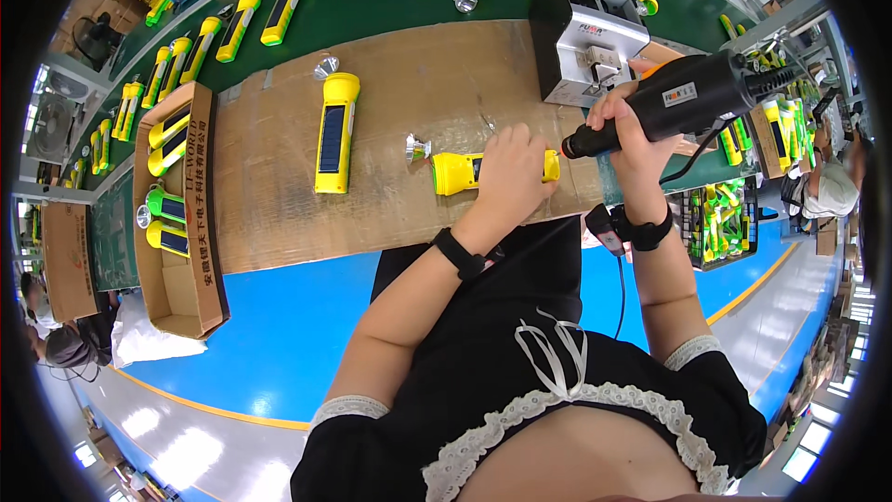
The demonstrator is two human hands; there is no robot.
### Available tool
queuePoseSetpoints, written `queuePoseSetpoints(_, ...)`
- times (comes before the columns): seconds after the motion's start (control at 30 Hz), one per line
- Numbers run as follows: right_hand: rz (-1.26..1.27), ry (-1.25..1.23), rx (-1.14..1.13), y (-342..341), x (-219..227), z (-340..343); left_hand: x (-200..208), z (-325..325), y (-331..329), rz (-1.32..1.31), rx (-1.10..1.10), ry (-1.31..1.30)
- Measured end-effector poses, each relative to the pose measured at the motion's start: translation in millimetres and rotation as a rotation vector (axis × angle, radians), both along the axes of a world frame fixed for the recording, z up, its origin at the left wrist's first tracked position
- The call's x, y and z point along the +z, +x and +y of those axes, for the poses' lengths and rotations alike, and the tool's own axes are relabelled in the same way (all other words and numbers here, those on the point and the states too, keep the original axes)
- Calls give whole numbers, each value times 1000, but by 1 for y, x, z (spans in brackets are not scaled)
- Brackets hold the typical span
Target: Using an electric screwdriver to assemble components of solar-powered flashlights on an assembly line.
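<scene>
Head view: left hand [509,175] grips yellow flashlight [452,174], right hand [634,135] clasps black electric screwdriver [683,98], tip contact unclear.

Held flashlight [454,174], black power driver [683,95], perhaps touching

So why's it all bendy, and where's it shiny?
In the head view, the wide lens curves straight things near the rim, like the yellow floor line at lower left; there, glare whitens patches of the grey floor; the yellow flashlight under the left hand looks fairly sharp.
</scene>
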State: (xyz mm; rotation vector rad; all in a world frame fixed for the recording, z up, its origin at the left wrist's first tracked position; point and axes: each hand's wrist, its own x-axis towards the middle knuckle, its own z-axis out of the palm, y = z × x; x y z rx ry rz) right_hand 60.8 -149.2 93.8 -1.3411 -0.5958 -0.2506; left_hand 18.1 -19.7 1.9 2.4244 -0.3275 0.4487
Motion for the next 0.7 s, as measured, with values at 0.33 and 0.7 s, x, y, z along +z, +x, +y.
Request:
queuePoseSetpoints(0.33, 29, 22, -19, 7, -11, 4, 2, 1, -2, 21, 3, 20)
queuePoseSetpoints(0.7, 54, 29, 147, 18, -31, 3, 1, 0, 2, 56, 4, 14)
